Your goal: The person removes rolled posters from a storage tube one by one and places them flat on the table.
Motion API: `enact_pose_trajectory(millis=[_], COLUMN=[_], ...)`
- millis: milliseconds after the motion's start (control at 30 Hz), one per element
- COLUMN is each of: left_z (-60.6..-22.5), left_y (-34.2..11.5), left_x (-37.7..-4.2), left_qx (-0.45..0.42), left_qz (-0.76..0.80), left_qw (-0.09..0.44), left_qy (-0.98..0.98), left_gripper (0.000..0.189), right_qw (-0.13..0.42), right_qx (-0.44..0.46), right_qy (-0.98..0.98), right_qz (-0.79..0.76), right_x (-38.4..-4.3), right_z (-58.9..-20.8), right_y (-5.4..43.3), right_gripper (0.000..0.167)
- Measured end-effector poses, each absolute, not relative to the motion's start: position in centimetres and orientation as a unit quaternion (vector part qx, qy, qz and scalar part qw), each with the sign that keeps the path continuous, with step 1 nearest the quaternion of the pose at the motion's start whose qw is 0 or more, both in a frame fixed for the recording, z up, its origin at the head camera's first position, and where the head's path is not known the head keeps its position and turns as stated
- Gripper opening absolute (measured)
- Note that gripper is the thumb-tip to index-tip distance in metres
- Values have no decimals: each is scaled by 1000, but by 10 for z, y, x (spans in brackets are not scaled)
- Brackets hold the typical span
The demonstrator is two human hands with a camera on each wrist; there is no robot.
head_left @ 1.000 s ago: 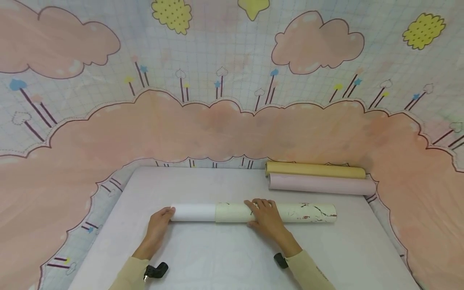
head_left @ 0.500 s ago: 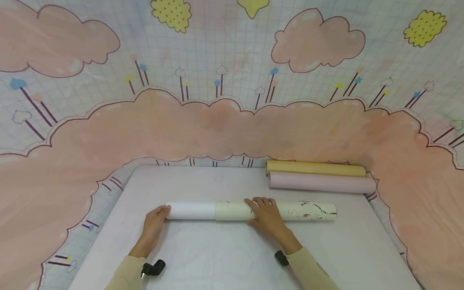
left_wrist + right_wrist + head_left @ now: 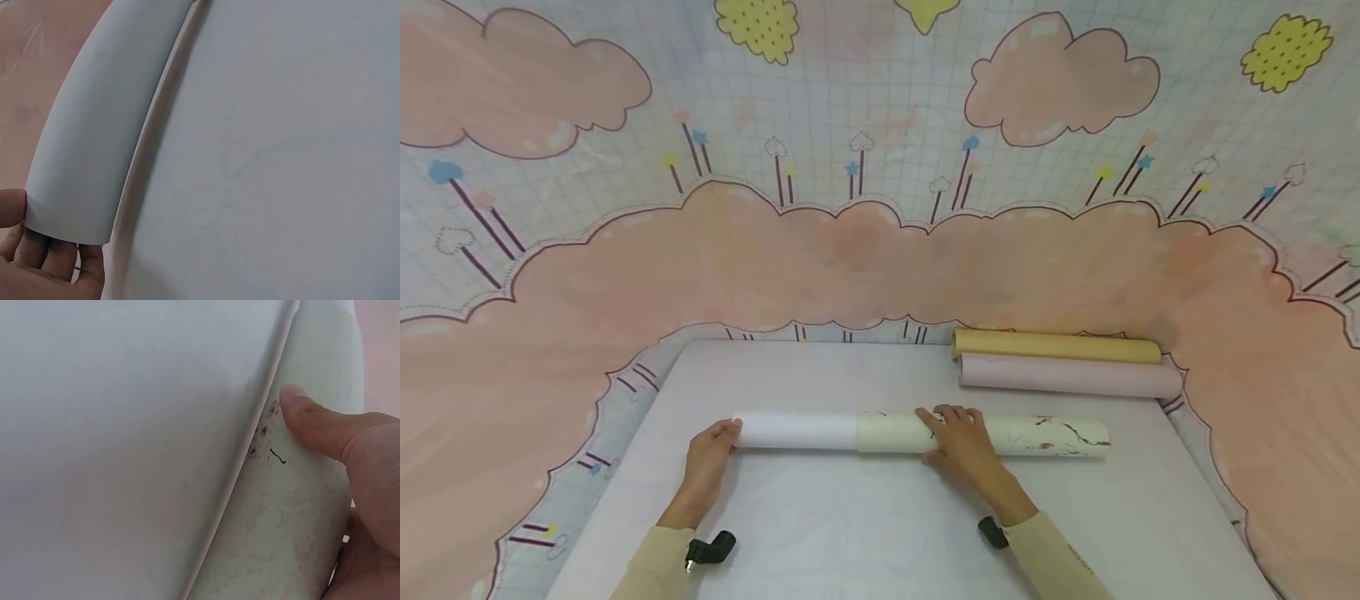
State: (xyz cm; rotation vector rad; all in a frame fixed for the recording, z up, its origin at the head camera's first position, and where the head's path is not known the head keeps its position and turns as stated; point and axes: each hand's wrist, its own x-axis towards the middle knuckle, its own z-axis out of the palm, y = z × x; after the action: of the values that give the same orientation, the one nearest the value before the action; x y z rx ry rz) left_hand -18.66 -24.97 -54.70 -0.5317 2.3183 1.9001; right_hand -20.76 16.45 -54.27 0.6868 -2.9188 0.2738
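A white paper roll (image 3: pixel 797 431) and a cream paper roll (image 3: pixel 1045 436) with a dark branch pattern lie end to end in one line across the table. The white one meets the cream one's left edge and looks narrower there; whether it runs on inside is hidden. My left hand (image 3: pixel 709 457) pinches the white roll's left end, thumb outside and fingers at the rim in the left wrist view. Curled over the middle of the cream roll, my right hand (image 3: pixel 966 450) holds it, the thumb pressing its patterned side in the right wrist view.
A yellow roll (image 3: pixel 1056 346) and a pale pink roll (image 3: pixel 1067 376) lie side by side at the table's back right. The table (image 3: pixel 865 525) has a white cover. Behind it hangs a cloud-patterned cloth (image 3: pixel 880 262).
My left hand has moved left with the white roll's end, and a longer stretch of white shows beside the cream roll. The right hand keeps its hold on the cream roll.
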Motion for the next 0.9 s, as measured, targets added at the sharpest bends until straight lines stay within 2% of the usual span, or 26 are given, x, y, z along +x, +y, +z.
enact_pose_trajectory(millis=[633,900], left_z=[-535,-535], left_y=[-265,-272], left_x=[-185,-181], left_qx=[-192,-193], left_qz=[624,638], left_qw=[24,8], left_qy=[757,745], left_gripper=[60,65], right_qw=[89,104], right_qx=[219,209], right_qy=[-969,-969], right_qz=[77,82], right_x=[-200,-197], right_z=[-527,-529], right_y=[192,207], right_gripper=[76,77])
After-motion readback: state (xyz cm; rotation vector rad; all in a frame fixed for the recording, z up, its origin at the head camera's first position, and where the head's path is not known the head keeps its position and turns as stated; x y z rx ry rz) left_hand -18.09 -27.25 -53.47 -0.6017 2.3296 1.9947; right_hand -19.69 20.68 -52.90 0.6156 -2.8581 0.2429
